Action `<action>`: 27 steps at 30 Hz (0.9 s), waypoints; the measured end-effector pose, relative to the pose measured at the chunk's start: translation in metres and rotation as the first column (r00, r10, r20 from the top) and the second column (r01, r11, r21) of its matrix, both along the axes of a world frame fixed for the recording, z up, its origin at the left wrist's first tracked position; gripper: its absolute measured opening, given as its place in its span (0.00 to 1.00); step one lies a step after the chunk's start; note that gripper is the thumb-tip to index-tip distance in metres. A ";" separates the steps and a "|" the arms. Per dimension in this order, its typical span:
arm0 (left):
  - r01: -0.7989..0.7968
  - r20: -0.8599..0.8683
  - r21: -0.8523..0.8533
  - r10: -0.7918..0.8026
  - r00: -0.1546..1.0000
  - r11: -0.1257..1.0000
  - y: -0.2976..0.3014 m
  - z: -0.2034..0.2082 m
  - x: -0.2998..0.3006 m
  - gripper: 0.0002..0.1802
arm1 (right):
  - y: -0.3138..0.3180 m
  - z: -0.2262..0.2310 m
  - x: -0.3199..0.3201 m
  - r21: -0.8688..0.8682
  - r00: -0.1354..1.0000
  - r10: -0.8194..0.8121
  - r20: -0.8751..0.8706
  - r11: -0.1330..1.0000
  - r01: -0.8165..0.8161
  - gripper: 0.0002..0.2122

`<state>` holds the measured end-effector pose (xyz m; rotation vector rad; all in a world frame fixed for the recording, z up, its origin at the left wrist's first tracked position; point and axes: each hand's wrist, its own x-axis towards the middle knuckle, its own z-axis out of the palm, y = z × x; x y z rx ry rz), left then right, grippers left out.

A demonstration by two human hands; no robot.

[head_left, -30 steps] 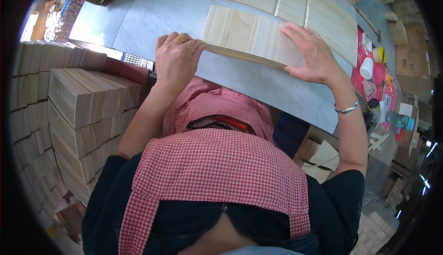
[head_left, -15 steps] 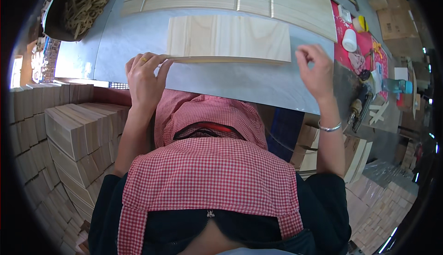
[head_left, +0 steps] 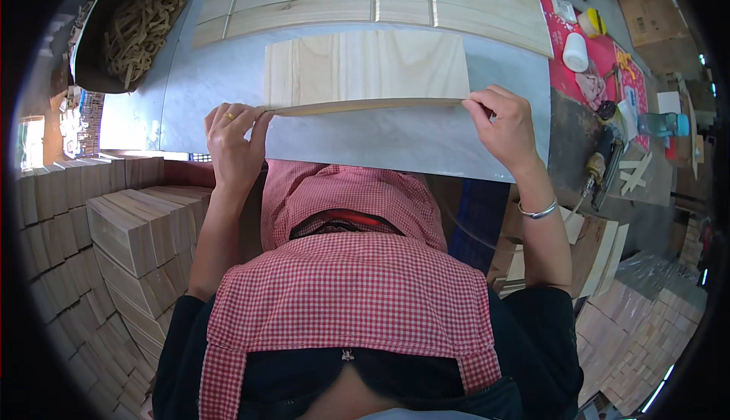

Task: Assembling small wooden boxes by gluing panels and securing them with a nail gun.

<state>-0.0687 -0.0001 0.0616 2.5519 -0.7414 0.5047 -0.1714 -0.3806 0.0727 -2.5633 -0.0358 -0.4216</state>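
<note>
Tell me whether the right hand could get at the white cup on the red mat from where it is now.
Probably yes. The right hand grips the wooden panel at its right end, and the white cup lies just beyond on the red mat, with bare table between them.

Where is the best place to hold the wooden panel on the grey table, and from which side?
Probably at the two near corners, from the person's side. The panel is wide, thin and flat, and its near edge is lifted. The left hand and right hand each pinch one end, which should keep it level.
</note>
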 end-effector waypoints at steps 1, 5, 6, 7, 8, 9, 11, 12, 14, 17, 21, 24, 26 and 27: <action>0.010 0.014 -0.005 -0.010 1.000 1.000 0.001 -0.001 0.000 0.03 | -0.002 0.000 0.001 0.015 1.000 0.015 -0.014 1.000 -0.015 0.01; 0.027 0.014 -0.027 -0.026 1.000 0.999 0.002 -0.005 0.001 0.02 | -0.005 -0.003 0.001 0.014 1.000 0.024 -0.021 1.000 -0.023 0.02; 0.025 0.003 -0.036 -0.025 1.000 0.999 0.003 -0.006 0.001 0.02 | -0.006 -0.005 0.001 0.005 0.999 0.024 -0.021 1.000 -0.024 0.02; 0.024 -0.008 -0.045 -0.025 1.000 0.999 0.003 -0.005 0.001 0.01 | -0.006 -0.006 0.000 -0.002 0.999 0.024 -0.021 1.000 -0.024 0.02; 0.037 -0.003 -0.034 -0.037 0.999 0.999 0.003 -0.003 0.001 0.01 | -0.007 -0.007 0.000 0.008 1.000 0.012 -0.014 1.000 -0.012 0.02; 0.021 -0.048 -0.027 -0.022 0.999 0.999 0.004 0.000 0.000 0.02 | -0.009 -0.008 0.000 0.019 1.000 0.024 -0.018 1.000 -0.023 0.02; -0.012 -0.138 -0.010 0.011 0.990 1.000 0.005 0.004 0.001 0.04 | -0.011 -0.008 0.003 0.041 0.999 0.047 -0.023 0.998 -0.046 0.03; -0.030 -0.182 0.001 0.030 0.983 1.000 0.004 0.007 0.002 0.05 | -0.013 -0.007 0.003 0.053 0.998 0.060 -0.026 0.997 -0.059 0.03; -0.046 -0.210 0.062 0.058 0.976 0.997 -0.003 0.026 0.006 0.06 | -0.016 0.000 0.007 0.159 1.000 0.019 -0.022 0.987 -0.016 0.04; -0.110 -0.306 0.200 0.168 0.937 0.974 -0.022 0.065 0.012 0.09 | -0.022 0.010 0.012 0.415 0.996 -0.071 -0.054 0.906 0.087 0.06; 0.362 -0.170 0.208 -0.331 0.928 0.909 -0.112 0.074 0.011 0.21 | -0.012 -0.012 0.035 0.436 0.977 -0.196 0.087 0.889 0.140 0.08; 0.489 -0.230 0.223 -0.442 0.867 0.843 -0.155 0.048 0.025 0.29 | 0.000 -0.019 0.053 0.435 0.973 -0.200 0.114 0.891 0.132 0.09; 0.536 -0.270 0.202 -0.480 0.835 0.819 -0.177 0.036 0.029 0.29 | 0.002 -0.021 0.056 0.407 0.979 -0.192 0.062 0.901 0.151 0.09; 0.548 -0.268 0.197 -0.493 0.827 0.813 -0.183 0.030 0.031 0.30 | 0.004 -0.022 0.056 0.393 0.982 -0.188 0.035 0.906 0.160 0.09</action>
